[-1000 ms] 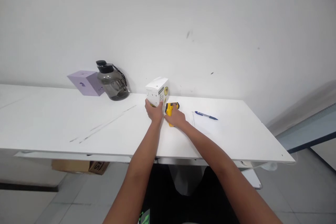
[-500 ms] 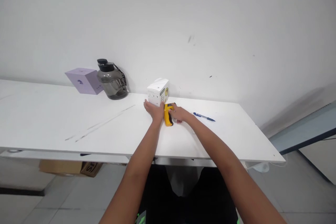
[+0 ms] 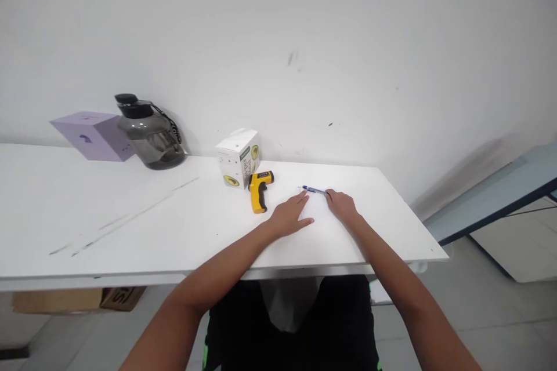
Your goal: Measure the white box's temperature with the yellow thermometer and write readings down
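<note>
Right fingers (image 3: pixel 329 195) at the pen (image 3: pixel 314 190) (blue).

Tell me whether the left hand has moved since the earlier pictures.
Yes: judged against the dark bottle, the left hand has moved right, from the white box to beyond the yellow device.

Head-worn view, facing forward and down; desk (image 3: pixel 174 237) below, wall (image 3: pixel 348 52) ahead

Table (image 3: pixel 143 243) free at left front, white box (image 3: pixel 235 165) and yellow thermometer (image 3: pixel 255 194) barring rightward
</note>
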`<state>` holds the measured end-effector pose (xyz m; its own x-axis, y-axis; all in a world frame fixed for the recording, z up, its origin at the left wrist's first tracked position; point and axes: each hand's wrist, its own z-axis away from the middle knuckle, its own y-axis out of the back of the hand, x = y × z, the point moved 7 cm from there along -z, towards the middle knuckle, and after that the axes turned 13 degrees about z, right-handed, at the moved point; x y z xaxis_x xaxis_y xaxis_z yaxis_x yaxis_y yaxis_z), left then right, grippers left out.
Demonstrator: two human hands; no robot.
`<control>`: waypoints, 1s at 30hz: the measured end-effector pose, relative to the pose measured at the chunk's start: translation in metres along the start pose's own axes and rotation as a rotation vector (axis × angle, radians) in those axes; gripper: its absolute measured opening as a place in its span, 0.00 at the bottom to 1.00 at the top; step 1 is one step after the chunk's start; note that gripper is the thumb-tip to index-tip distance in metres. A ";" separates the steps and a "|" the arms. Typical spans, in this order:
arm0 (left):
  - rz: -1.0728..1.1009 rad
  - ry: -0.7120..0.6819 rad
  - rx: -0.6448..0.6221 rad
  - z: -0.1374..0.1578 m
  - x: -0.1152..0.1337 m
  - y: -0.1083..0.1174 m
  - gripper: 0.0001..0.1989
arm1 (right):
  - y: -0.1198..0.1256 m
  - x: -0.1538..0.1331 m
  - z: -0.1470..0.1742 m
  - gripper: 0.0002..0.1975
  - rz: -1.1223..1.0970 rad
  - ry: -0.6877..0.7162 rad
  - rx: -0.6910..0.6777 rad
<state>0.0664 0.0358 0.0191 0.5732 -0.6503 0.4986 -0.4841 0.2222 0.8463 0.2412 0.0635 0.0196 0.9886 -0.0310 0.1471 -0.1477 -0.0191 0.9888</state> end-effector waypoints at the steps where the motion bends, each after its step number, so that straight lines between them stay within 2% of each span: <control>1: 0.012 0.034 -0.039 0.000 -0.003 -0.007 0.37 | -0.002 0.001 0.001 0.18 -0.027 -0.026 0.049; 3: 0.008 0.080 -0.069 -0.001 -0.010 -0.015 0.36 | -0.002 0.005 0.003 0.18 -0.124 -0.072 0.162; 6: -0.020 0.117 -0.064 -0.003 -0.016 -0.017 0.36 | 0.003 0.006 0.009 0.17 -0.355 -0.042 0.299; 11: -0.056 0.124 -0.076 -0.006 -0.020 -0.013 0.33 | 0.021 -0.007 0.028 0.18 -0.664 0.026 0.401; 15: -0.047 0.124 -0.058 -0.005 -0.020 -0.009 0.34 | 0.027 -0.027 0.038 0.21 -0.887 0.102 0.310; 20: 0.020 0.123 -0.085 -0.005 -0.018 -0.007 0.36 | 0.015 -0.047 0.040 0.22 -1.091 0.231 0.060; 22: 0.044 0.124 -0.097 -0.005 -0.018 -0.007 0.38 | 0.012 -0.050 0.038 0.20 -1.103 0.246 0.025; 26: 0.068 0.133 -0.099 -0.005 -0.018 -0.006 0.38 | 0.011 -0.051 0.033 0.12 -0.997 0.251 0.048; 30: 0.071 0.142 -0.091 -0.005 -0.019 -0.007 0.39 | 0.002 -0.053 0.030 0.10 -0.962 0.226 -0.078</control>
<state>0.0624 0.0508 0.0042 0.6305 -0.5230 0.5736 -0.4683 0.3330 0.8184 0.1876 0.0355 0.0135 0.6693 0.1551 -0.7266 0.7153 0.1298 0.6867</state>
